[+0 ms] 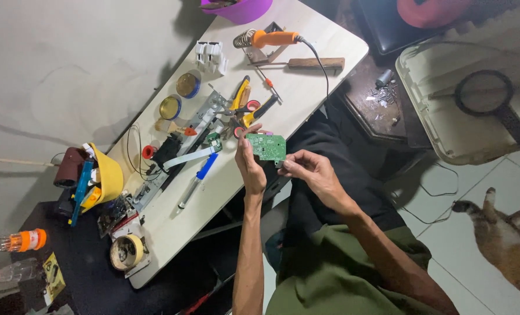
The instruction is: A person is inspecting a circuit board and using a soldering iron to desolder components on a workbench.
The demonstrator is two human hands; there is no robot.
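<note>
Just right of the frame's centre, a small green circuit board (266, 147) is pinched between both hands above the edge of the white table (306, 87). Left hand (250, 165) grips its left edge with thumb and fingers; right hand (308, 171) grasps its lower right corner. Above them lie yellow-handled pliers (241, 95) and an orange soldering iron (270, 38) on its stand; a blue-handled screwdriver (197, 178) lies to the left. At lower right, a cat (504, 233) sprawls on the tiled floor.

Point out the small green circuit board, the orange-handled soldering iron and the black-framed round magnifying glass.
small green circuit board (267, 146), head view, middle of its face.
orange-handled soldering iron (274, 38), head view, on the orange handle.
black-framed round magnifying glass (483, 92), head view, centre of the lens.
</note>
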